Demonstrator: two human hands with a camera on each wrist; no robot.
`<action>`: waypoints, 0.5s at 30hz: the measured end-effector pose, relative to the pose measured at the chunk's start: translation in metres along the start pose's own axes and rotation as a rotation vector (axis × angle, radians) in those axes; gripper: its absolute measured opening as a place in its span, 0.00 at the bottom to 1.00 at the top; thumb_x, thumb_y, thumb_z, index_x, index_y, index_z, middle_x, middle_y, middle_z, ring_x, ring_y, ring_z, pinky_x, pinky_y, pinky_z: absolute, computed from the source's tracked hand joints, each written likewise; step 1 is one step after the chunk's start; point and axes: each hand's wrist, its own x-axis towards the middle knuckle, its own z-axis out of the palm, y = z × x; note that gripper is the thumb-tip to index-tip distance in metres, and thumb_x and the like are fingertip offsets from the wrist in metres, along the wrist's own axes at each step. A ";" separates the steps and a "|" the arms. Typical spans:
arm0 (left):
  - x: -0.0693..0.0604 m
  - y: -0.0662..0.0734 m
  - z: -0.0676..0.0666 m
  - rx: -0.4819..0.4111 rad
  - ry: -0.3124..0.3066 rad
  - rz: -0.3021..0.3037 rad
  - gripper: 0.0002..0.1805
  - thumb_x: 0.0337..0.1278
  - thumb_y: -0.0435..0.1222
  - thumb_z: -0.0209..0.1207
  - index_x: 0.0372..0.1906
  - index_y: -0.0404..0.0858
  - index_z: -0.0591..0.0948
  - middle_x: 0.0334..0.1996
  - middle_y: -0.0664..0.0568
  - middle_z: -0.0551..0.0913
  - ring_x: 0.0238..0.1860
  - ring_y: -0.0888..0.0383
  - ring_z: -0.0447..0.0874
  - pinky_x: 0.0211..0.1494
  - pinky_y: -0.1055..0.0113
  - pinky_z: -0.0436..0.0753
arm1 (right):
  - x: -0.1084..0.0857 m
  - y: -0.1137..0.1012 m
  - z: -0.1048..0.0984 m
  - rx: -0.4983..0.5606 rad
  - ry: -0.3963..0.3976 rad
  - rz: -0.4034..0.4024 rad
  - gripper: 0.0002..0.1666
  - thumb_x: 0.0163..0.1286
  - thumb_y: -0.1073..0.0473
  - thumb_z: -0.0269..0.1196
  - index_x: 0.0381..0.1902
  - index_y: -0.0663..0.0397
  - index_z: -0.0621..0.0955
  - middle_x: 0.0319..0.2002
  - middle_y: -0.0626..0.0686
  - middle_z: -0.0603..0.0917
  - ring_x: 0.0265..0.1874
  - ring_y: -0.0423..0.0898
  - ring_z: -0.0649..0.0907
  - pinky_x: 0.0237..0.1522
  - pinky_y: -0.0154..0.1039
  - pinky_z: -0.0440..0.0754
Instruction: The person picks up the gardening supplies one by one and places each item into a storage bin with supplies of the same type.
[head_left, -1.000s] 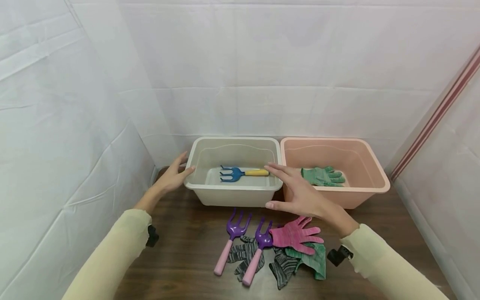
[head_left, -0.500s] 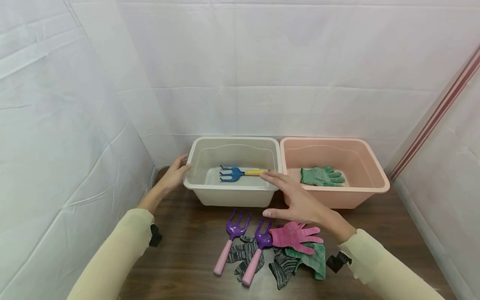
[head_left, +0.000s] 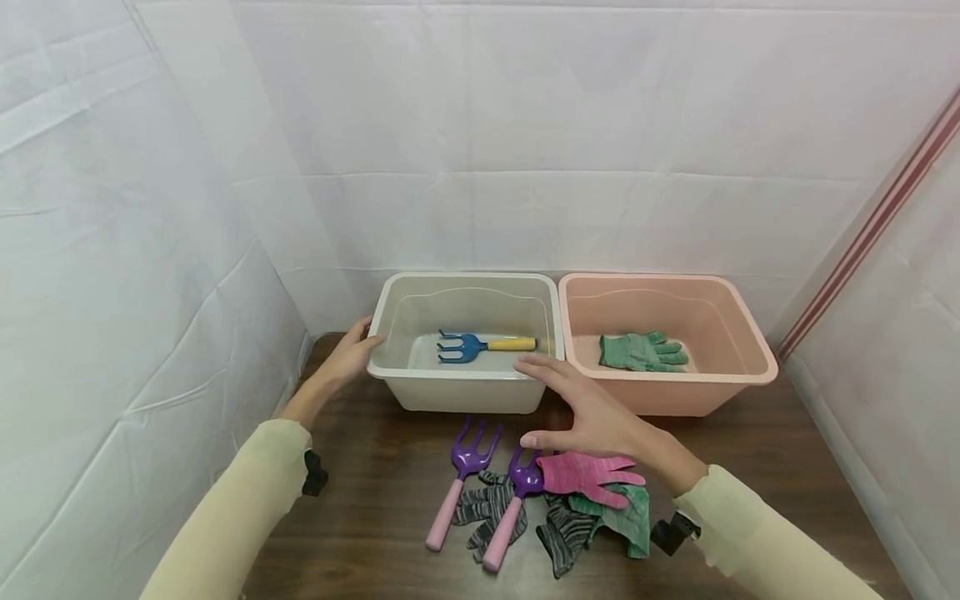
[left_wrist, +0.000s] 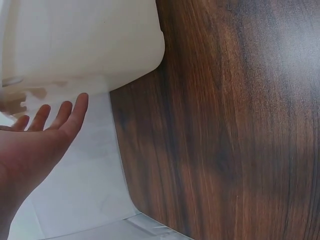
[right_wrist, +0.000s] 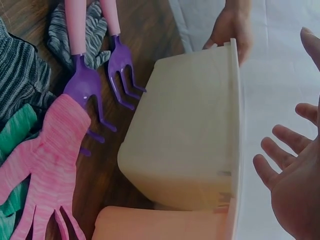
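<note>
Dark wood-grain tabletop (head_left: 360, 517), enclosed at the back and sides by white sheeting (head_left: 525, 100), with two plastic bins set side by side against the rear sheet. Off-white bin (head_left: 457, 395), on the left, stands upright between the person's hands and contains one hand fork (head_left: 497, 343), its blue tines pointing left and its yellow handle right. Left hand (head_left: 345, 360) is at the bin's left rim, thumb by the edge, and the left wrist view shows its fingers extended alongside the outer wall, not closed around it; whether the fingertips make contact cannot be told. Right hand (head_left: 588, 410) is held spread and ungrasping near the bin's front right corner, thumb apart from the fingers. Peach bin (head_left: 686, 400), just beside the off-white one, contains a green glove (head_left: 641, 352) lying flat, fingers to the right. Nearer the viewer lie two purple forks (head_left: 470, 461) with pink handles, tines directed toward the bins; the right-hand one crosses a grey striped glove (head_left: 491, 508). Pink glove (head_left: 581, 475) meets that fork's head at its cuff and partly covers a green fabric piece (head_left: 630, 521); a second dark striped piece (head_left: 566, 533) lies adjacent. Pale yellow sleeves (head_left: 240, 500) cover both forearms.
</note>
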 end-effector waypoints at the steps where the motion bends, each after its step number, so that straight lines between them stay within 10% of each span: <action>1: 0.001 -0.001 0.000 -0.018 0.002 -0.002 0.37 0.86 0.40 0.43 0.86 0.34 0.43 0.77 0.28 0.57 0.74 0.28 0.65 0.69 0.40 0.76 | 0.000 0.000 0.001 0.003 -0.003 -0.001 0.56 0.65 0.31 0.73 0.84 0.33 0.62 0.83 0.48 0.61 0.80 0.55 0.63 0.72 0.70 0.66; 15: 0.005 -0.008 -0.001 -0.211 -0.036 -0.057 0.34 0.88 0.45 0.35 0.87 0.41 0.42 0.80 0.30 0.56 0.77 0.31 0.59 0.70 0.43 0.73 | -0.005 0.004 0.013 0.034 -0.014 0.002 0.57 0.63 0.32 0.75 0.83 0.35 0.64 0.81 0.48 0.63 0.78 0.53 0.66 0.71 0.67 0.69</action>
